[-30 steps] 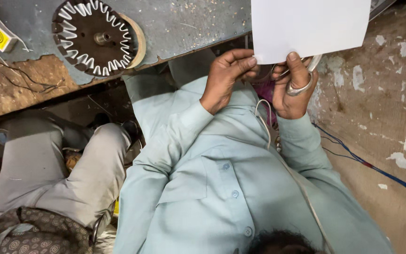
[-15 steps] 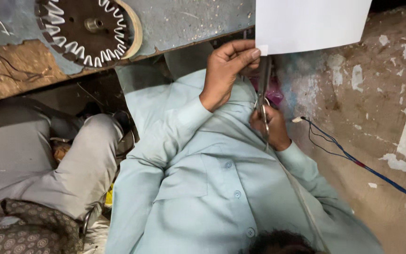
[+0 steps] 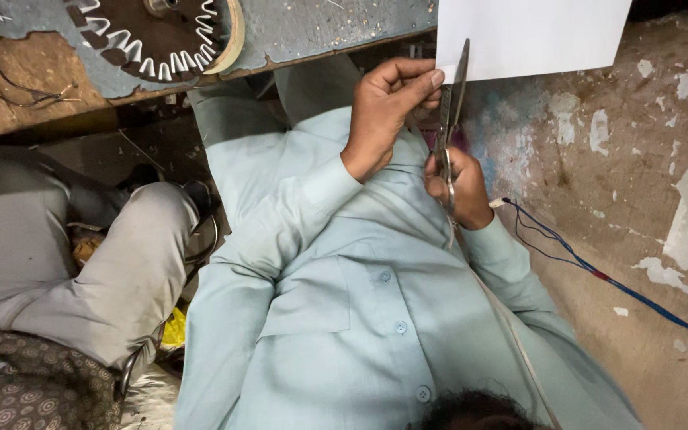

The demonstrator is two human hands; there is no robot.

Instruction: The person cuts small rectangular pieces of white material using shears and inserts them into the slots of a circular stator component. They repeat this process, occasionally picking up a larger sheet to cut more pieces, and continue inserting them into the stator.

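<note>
Rough, paint-flecked concrete floor (image 3: 646, 239) lies under everything. Nearest, the right hand (image 3: 459, 191) is closed through the handles of the scissors (image 3: 451, 119), blades meeting the lower edge of the white sheet (image 3: 531, 36). Just beyond, the left hand (image 3: 388, 111) pinches that edge; holding it taut there should give a straighter cut

Left hand (image 3: 388, 111) raised, fingers curled, thumb and fingertips pinched. Right hand (image 3: 459, 187) lower, fisted in a closed grip. Forearms converging.
</note>
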